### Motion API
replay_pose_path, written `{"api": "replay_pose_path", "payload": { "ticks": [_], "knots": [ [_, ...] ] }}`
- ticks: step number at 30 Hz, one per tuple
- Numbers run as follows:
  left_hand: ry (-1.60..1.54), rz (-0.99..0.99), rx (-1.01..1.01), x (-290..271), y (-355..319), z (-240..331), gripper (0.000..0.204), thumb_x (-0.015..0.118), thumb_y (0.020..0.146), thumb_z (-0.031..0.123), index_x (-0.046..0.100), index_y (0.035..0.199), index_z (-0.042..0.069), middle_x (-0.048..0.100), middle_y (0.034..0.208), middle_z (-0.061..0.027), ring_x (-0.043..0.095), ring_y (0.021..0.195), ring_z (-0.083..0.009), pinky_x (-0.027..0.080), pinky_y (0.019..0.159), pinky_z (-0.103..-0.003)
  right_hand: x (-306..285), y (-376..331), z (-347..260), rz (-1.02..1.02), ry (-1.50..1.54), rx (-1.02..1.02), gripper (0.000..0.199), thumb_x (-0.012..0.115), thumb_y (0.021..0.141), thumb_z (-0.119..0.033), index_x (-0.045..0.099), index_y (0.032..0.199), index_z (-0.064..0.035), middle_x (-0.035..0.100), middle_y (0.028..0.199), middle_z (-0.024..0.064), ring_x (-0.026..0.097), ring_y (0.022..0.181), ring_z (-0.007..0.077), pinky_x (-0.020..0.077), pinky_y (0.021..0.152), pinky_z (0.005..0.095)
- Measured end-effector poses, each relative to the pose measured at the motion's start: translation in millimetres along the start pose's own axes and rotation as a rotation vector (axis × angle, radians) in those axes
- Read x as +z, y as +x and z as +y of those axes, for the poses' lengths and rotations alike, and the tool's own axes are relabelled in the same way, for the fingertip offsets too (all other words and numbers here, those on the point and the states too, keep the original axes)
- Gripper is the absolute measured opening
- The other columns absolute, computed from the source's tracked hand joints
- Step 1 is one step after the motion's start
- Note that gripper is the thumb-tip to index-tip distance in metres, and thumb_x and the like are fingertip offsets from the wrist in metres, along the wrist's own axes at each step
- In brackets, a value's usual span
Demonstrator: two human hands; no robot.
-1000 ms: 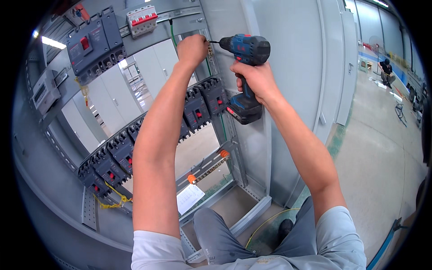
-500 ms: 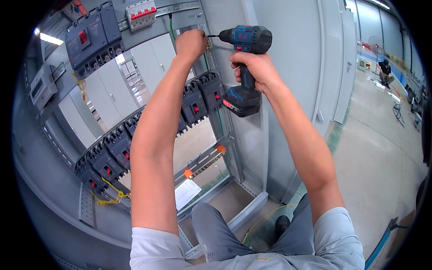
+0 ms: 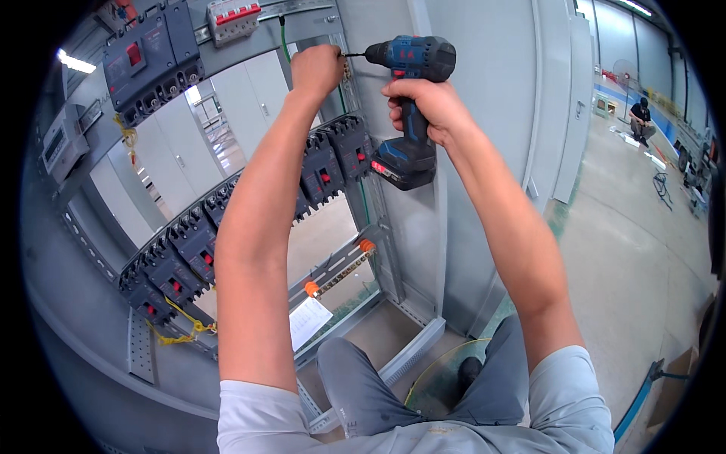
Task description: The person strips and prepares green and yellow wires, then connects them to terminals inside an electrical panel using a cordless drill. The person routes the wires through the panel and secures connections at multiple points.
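My right hand (image 3: 423,102) grips the blue drill (image 3: 412,60), my left hand (image 3: 318,68) pinches its tip at the cabinet post (image 3: 355,144) near the top; the screw looks not yet in.

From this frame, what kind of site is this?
Likely an electrical panel assembly workshop: an open grey cabinet with rows of black circuit breakers, a cordless drill in the right hand, and a wide concrete floor.
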State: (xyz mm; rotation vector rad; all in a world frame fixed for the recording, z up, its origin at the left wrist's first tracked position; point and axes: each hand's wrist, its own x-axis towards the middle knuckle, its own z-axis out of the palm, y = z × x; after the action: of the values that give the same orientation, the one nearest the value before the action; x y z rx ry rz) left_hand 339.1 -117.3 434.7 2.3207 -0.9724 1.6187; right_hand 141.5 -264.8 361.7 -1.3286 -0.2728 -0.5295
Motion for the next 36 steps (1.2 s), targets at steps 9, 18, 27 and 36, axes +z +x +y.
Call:
{"api": "replay_pose_path", "payload": {
  "ticks": [9,18,27,36],
  "knots": [
    [0.065,0.020,0.017,2.1,-1.1,0.3,0.017,0.063,0.085,0.021,0.077,0.090,0.012,0.073,0.081,-0.0150,0.071,0.080,-0.0363,0.052,0.078,-0.049,2.5,0.1,-2.1,-0.003,0.013,0.018,0.012,0.074,0.085,-0.009,0.064,0.086,-0.0027,0.061,0.073,0.0046,0.061,0.059,0.0129,0.0533,0.051,0.0305],
    [0.059,0.050,0.069,5.5,-0.8,-3.9,0.017,0.064,0.083,0.021,0.076,0.091,0.012,0.073,0.082,-0.0154,0.071,0.082,-0.0362,0.053,0.079,-0.049,1.5,1.2,-2.6,-0.021,-0.002,0.007,0.012,0.073,0.085,-0.008,0.063,0.085,-0.0029,0.059,0.073,0.0042,0.060,0.058,0.0128,0.0528,0.051,0.0306],
    [0.047,0.031,0.069,-0.2,1.0,-6.5,0.019,0.067,0.082,0.019,0.077,0.098,0.013,0.073,0.085,-0.0165,0.071,0.084,-0.0374,0.056,0.077,-0.048,2.3,2.6,0.6,-0.020,-0.003,-0.016,0.012,0.073,0.086,-0.007,0.062,0.085,-0.0034,0.059,0.072,0.0042,0.059,0.058,0.0125,0.0521,0.050,0.0304],
    [0.062,0.009,0.077,0.5,-0.5,-7.3,0.020,0.067,0.082,0.020,0.076,0.099,0.014,0.073,0.087,-0.0166,0.071,0.086,-0.0375,0.056,0.077,-0.048,1.2,1.2,0.6,-0.029,0.010,-0.015,0.011,0.072,0.086,-0.007,0.061,0.084,-0.0037,0.059,0.073,0.0044,0.059,0.057,0.0124,0.0517,0.050,0.0304]
  ]
}}
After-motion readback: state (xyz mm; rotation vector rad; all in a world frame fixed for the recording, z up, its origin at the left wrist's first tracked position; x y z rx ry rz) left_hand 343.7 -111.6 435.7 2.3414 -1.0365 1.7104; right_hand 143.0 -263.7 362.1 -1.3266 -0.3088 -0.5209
